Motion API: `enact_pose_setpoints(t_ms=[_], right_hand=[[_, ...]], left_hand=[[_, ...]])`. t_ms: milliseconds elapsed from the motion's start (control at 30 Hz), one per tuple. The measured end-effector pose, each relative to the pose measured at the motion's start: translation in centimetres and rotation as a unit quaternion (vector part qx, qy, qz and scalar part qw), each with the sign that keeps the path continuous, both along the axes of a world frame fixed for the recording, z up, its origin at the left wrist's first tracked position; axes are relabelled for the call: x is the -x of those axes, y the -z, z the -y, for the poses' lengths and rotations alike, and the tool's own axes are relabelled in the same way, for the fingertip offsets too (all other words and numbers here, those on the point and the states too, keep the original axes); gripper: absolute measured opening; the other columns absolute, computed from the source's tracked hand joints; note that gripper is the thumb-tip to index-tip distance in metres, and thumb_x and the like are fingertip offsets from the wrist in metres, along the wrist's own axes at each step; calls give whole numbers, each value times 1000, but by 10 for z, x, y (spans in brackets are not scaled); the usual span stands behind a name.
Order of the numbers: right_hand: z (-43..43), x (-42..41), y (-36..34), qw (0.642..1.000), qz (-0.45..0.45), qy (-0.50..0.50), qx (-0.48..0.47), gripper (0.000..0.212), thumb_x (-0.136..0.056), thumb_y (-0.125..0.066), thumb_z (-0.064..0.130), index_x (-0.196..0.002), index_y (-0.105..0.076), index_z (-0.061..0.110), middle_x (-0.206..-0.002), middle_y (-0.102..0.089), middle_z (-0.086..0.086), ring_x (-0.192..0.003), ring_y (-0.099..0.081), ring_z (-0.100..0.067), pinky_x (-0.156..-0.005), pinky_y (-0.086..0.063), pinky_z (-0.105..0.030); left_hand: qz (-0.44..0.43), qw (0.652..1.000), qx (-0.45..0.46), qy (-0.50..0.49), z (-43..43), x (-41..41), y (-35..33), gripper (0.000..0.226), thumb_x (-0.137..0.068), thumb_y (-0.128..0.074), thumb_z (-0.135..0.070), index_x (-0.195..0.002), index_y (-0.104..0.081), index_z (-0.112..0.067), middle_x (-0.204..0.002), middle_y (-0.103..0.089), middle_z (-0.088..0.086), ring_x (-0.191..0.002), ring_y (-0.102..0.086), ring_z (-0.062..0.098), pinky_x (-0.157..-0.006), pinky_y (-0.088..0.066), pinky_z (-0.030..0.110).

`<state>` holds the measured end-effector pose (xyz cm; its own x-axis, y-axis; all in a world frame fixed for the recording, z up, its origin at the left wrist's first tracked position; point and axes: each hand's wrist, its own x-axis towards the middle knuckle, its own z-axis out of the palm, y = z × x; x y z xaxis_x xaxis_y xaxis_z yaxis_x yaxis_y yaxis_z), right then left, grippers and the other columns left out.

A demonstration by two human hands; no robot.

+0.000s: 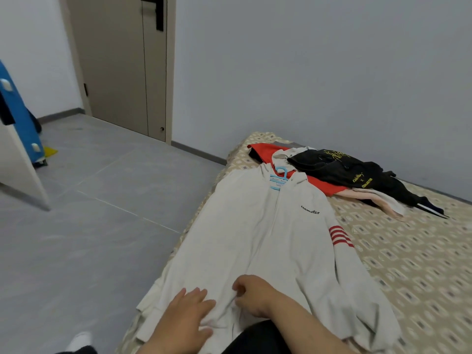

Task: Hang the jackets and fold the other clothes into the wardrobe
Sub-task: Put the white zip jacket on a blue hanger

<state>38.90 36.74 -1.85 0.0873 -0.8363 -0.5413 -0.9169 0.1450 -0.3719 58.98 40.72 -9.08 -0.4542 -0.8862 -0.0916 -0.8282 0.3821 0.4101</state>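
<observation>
A pale grey hooded jacket [258, 241] lies flat along the left side of the bed, with red stripes on one sleeve. A light blue hanger [279, 178] sits inside its neck opening. My left hand [187, 318] rests flat on the jacket's lower hem, fingers spread. My right hand [251, 295] is beside it, fingers pinching the fabric near the bottom of the zip line. Beyond the hood lies a pile of clothes: a red garment [265, 153], a black garment with yellow print [352, 172], and pale pink and white pieces [383, 203].
The bed [408, 264] has a beige patterned cover and stands against the back wall. Grey tiled floor [89, 213] spreads to the left. A white open door panel [18, 169] and a blue object [23, 123] are at the far left, a closed beige door [122, 72] behind.
</observation>
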Motion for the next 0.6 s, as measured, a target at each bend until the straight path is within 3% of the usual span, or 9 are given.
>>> enact_pose_setpoints(t_ms=[67, 100, 167, 267, 400, 467, 600], right_hand=[[-3, 3, 0, 999, -37, -5, 4, 32, -89, -53, 15, -120, -61, 13, -128, -60, -6, -117, -56, -23, -96, -42, -26], [-4, 3, -1, 998, -60, -10, 5, 30, -89, -52, 13, -117, -62, 11, -126, -61, -7, -115, -57, -24, -94, -43, -27], [-3, 4, 0, 995, -101, -26, -6, 31, -89, -53, 8, -118, -65, 8, -126, -61, -9, -115, -58, -26, -96, -46, -29], [-3, 1, -4, 982, -173, -69, -38, 26, -89, -61, 13, -113, -65, 6, -113, -60, -13, -108, -59, -29, -93, -47, -30], [-1, -6, -8, 967, -222, -93, -82, 34, -87, -62, 34, -102, -65, 3, -84, -50, -11, -92, -53, -29, -81, -42, -31], [2, -7, -7, 965, -221, -108, -90, 33, -85, -65, 36, -97, -65, 5, -90, -56, -10, -94, -57, -29, -83, -45, -31], [1, -7, -1, 989, -123, -84, 10, 37, -69, -72, 19, -106, -68, 18, -105, -60, 4, -97, -61, -18, -82, -53, -28]], left_hand=[[10, 998, 54, -12, 0, -2, 2, 37, -78, -70, -49, -113, -69, -37, -132, -57, -12, -127, -50, 6, -118, -27, 28], [-7, 998, 64, -23, 0, -1, 3, 22, -83, -66, -45, -101, -71, -32, -117, -59, -15, -116, -55, 6, -115, -31, 28], [-36, 997, 50, -55, 1, 0, 4, 21, -94, -52, -40, -92, -68, -25, -99, -55, -16, -102, -55, 8, -107, -30, 24], [-51, 989, 69, -120, 10, -5, -6, 25, -99, -44, -36, -82, -59, -26, -82, -56, -11, -90, -57, 14, -81, -32, 27], [18, 984, 66, -167, 20, -24, -18, 20, -97, -44, -34, -77, -45, -28, -92, -67, -2, -92, -61, 21, -70, -31, 33], [57, 983, 36, -171, 21, -28, -19, 13, -93, -46, -31, -81, -50, -29, -96, -67, -4, -95, -61, 20, -72, -33, 31], [51, 977, 20, -205, 16, -16, -21, 16, -85, -51, -17, -89, -57, -32, -93, -55, -8, -95, -55, 20, -73, -26, 32]])
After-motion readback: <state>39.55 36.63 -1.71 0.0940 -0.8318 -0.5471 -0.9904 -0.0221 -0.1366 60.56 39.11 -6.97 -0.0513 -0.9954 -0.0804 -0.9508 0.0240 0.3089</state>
